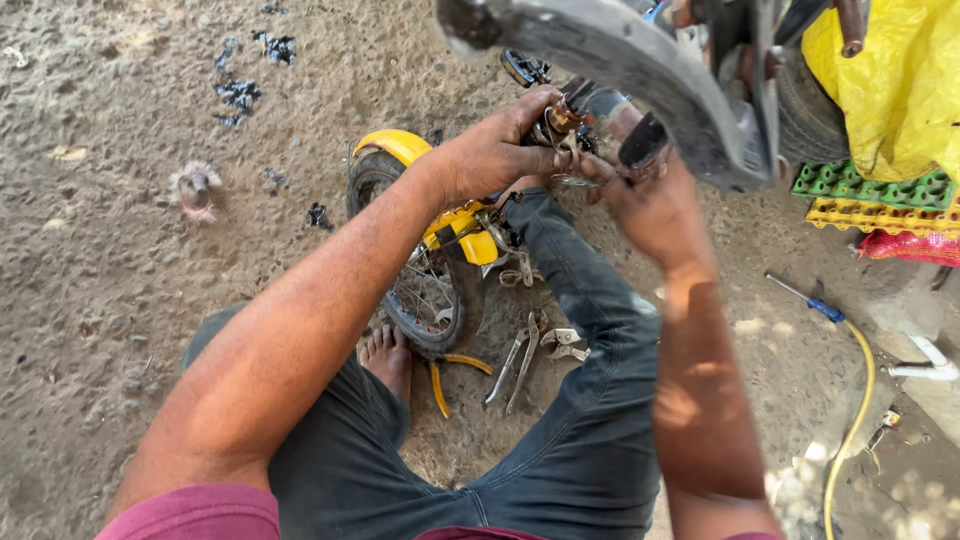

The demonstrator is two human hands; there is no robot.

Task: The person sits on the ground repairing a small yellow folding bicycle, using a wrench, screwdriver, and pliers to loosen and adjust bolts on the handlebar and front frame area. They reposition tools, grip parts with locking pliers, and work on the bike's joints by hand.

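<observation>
A small yellow bicycle point(440, 235) lies on the sandy ground between my legs, its spoked wheel point(420, 290) near my bare foot point(388, 358). My left hand point(490, 150) is closed around a metal part at the bicycle's handlebar end point(560, 118). My right hand point(650, 200) grips the same cluster of metal parts from the right, fingers curled on it. What exactly each hand holds is partly hidden by the fingers.
Pliers with yellow handles point(445, 375) and other metal tools point(520, 355) lie on the ground by the wheel. A grey vehicle mudguard point(620, 60) overhangs at top. Green and yellow trays point(870, 195), a yellow sack point(900, 80) and a yellow hose point(855, 410) are at right.
</observation>
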